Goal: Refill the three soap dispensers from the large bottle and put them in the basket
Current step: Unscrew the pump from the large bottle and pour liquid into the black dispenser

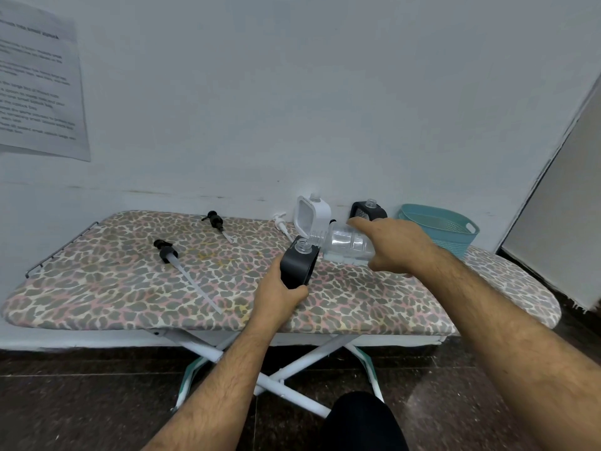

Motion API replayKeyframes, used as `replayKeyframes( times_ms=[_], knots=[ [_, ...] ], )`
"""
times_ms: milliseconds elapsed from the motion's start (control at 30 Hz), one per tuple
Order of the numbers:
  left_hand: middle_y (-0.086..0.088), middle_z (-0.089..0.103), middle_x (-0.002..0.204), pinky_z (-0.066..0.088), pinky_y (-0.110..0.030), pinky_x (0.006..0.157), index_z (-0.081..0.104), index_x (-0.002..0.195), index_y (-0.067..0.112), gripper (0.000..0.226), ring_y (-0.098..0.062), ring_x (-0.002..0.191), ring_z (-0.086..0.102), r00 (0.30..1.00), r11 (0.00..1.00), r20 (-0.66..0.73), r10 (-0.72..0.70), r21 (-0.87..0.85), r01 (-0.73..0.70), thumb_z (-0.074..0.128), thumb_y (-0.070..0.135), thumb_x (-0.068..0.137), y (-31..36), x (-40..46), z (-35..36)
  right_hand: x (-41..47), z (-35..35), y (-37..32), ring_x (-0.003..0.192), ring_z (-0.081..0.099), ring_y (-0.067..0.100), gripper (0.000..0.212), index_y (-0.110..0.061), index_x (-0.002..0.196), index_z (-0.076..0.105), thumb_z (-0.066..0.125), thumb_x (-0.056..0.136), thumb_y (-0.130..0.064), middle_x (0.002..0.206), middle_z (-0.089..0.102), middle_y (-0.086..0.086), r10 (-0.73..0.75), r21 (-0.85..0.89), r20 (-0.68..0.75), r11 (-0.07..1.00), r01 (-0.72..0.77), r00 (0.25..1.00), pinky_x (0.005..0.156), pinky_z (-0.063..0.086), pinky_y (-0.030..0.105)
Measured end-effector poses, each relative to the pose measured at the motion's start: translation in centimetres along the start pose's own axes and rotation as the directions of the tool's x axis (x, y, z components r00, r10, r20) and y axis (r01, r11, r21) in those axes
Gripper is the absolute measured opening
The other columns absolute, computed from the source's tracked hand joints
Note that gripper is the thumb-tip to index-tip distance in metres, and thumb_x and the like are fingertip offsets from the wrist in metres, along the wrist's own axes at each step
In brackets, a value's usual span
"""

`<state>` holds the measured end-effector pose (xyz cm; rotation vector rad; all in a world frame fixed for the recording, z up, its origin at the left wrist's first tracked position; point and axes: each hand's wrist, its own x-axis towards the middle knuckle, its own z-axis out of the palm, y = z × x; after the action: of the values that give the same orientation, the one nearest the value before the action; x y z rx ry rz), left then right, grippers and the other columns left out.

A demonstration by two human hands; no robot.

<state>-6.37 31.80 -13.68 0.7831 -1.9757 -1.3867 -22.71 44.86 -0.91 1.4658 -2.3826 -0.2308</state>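
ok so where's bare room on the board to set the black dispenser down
Free: the leopard-print ironing board left of the near black pump, and its right end in front of the teal basket. Crowded: the back middle, round the white dispenser and clear large bottle.

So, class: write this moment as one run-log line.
left hand: holds black dispenser | right hand: tips large bottle at its neck | basket: no dispensers visible inside

On the leopard-print ironing board (97, 281), two black pump tops (169, 252) lie to the left. A black soap dispenser (299, 263) stands in the middle. Behind it are a white dispenser (312, 214) and another black dispenser (369, 211). The teal plastic basket (439, 229) sits far right.
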Motion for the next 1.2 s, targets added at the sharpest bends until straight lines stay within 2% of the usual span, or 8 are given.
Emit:
replayKeyframes(
  times_ms=[167,333,800,1033,1200],
  knots=[
    [0.011,0.066,0.104,0.056,-0.041,0.087,0.046,0.134,0.029,0.066,-0.014,0.094,0.064,1.0,1.0,-0.002,0.0,0.001,0.0,0.073,0.014,0.076,0.1,-0.03,-0.02,0.01,-0.1,-0.03,0.083,0.055,0.016,0.08,-0.039,0.148,0.026,0.07,0.082,-0.028,0.11,0.063,-0.004,-0.001,0.008,0.0,1.0,0.001,1.0,0.055,0.038,0.026],
    [0.012,0.064,0.104,0.056,-0.038,0.087,0.045,0.135,0.03,0.066,-0.014,0.095,0.064,1.0,1.0,0.001,0.003,-0.004,-0.003,0.073,0.012,0.078,0.25,-0.08,-0.1,0.01,-0.34,-0.18,0.08,0.054,0.016,0.08,-0.038,0.148,0.026,0.07,0.082,-0.026,0.098,0.056,-0.006,0.002,0.017,0.017,1.0,-0.002,1.0,0.055,0.038,0.026],
    [0.013,0.065,0.103,0.053,-0.031,0.084,0.047,0.13,0.03,0.063,-0.004,0.094,0.062,1.0,0.999,0.008,0.008,-0.039,-0.008,0.072,0.008,0.077,0.19,-0.06,-0.28,-0.09,-0.94,-0.48,0.082,0.052,0.013,0.08,-0.036,0.15,0.026,0.071,0.084,-0.025,0.11,0.062,-0.005,-0.005,0.013,0.027,1.0,0.004,1.0,0.049,0.03,0.022],
    [0.012,0.064,0.106,0.054,-0.034,0.087,0.046,0.133,0.03,0.065,-0.006,0.097,0.061,1.0,0.999,0.017,0.004,-0.044,-0.003,0.072,0.009,0.077,0.09,-0.2,-0.19,-0.3,-0.73,-0.57,0.08,0.052,0.013,0.08,-0.036,0.149,0.026,0.071,0.084,-0.027,0.105,0.06,-0.006,-0.001,0.008,0.026,1.0,0.0,1.0,0.049,0.031,0.023],
    [0.013,0.064,0.105,0.054,-0.033,0.086,0.045,0.126,0.035,0.062,-0.006,0.097,0.061,1.0,0.999,0.013,0.005,-0.05,-0.005,0.072,0.008,0.077,0.21,-0.18,-0.36,-0.13,-0.82,-0.64,0.08,0.053,0.015,0.079,-0.037,0.149,0.026,0.07,0.084,-0.026,0.102,0.059,-0.006,0.001,0.009,0.018,1.0,-0.002,1.0,0.048,0.03,0.022]
  ],
)
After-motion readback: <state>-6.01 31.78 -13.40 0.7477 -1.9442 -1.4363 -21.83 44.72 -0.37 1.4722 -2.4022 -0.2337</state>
